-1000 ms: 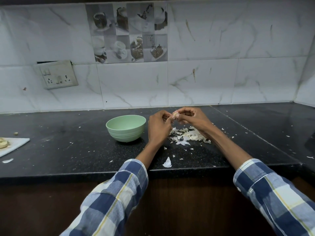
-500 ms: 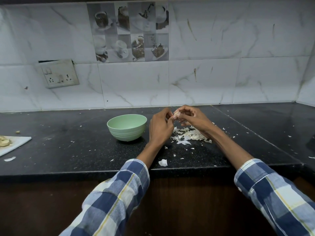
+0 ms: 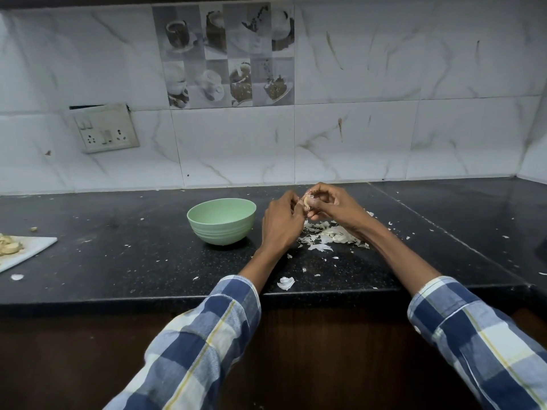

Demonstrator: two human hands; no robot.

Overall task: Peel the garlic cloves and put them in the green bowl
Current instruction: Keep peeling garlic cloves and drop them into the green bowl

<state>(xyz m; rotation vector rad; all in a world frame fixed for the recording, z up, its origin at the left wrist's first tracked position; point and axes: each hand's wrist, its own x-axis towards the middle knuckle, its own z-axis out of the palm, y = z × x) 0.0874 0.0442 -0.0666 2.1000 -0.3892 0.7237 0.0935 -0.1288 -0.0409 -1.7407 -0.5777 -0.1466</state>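
Note:
A pale garlic clove [image 3: 306, 200] is held above the black counter between both hands. My right hand [image 3: 334, 206] pinches it from the right with curled fingers. My left hand [image 3: 281, 223] pinches it from the left, its fingertips at the clove's skin. The green bowl [image 3: 221, 221] stands upright on the counter just left of my left hand; its inside is hidden from this angle. A heap of white garlic peels [image 3: 331, 235] lies on the counter under my right wrist.
A loose peel [image 3: 286, 283] lies near the counter's front edge. A white cutting board [image 3: 26, 250] with pale pieces on it sits at the far left. A switch socket [image 3: 105, 132] hangs on the tiled wall behind.
Both hands stay at the clove, shifting their fingers slightly on it. A loose peel near the front edge has shifted a little.

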